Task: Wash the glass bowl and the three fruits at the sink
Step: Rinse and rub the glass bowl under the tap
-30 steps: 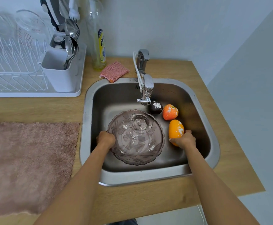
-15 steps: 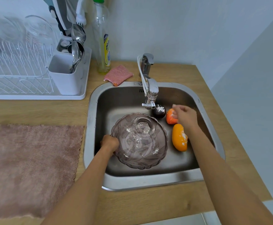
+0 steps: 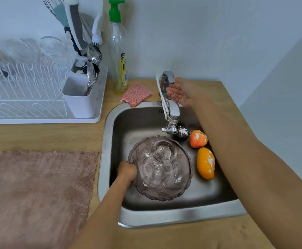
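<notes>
The glass bowl (image 3: 160, 168) lies upside down in the sink (image 3: 182, 216), with white specks on it. The left hand (image 3: 126, 171) grips its rim, fingers curled around the edge. Three fruits rest just beside it: a dark one (image 3: 182, 133), an orange-red one (image 3: 198, 138) and a yellow-orange one (image 3: 205, 165), all dusted white. The right hand (image 3: 180, 92) is at the tap lever (image 3: 168, 77), fingers straight and apart; it seems to touch the lever, but I cannot tell surely. No water runs yet. The step is opening the tap; next, the lever needs lifting.
</notes>
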